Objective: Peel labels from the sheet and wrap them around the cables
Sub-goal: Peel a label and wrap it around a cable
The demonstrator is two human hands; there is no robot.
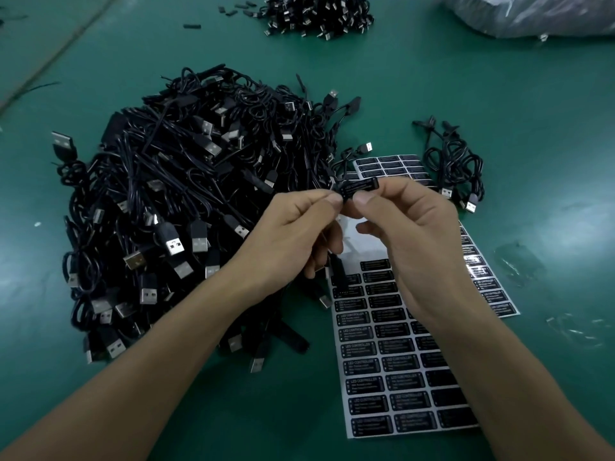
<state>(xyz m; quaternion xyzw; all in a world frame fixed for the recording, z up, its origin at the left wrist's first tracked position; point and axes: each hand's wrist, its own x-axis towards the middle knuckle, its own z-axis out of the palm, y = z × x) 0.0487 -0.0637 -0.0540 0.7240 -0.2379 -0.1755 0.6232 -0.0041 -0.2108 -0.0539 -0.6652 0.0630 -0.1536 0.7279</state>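
My left hand (299, 227) and my right hand (402, 234) meet above the label sheet, both pinching a black "LED CONTROLLER" label (359, 187) between thumb and forefinger. A black cable (336, 271) hangs from under my left hand, its end dangling over the sheet. The label sheet (392, 367) lies flat below my hands, with rows of black labels and a bare white patch near its top. A second sheet (392, 166) lies just beyond my fingers. A big heap of black USB cables (186, 207) fills the table to the left.
A small bunch of cables (456, 168) lies right of the far sheet. Another cable pile (316, 15) sits at the far edge, with a clear plastic bag (539, 15) at the top right. Scraps of clear film (519, 261) lie on the green table (549, 128) at the right.
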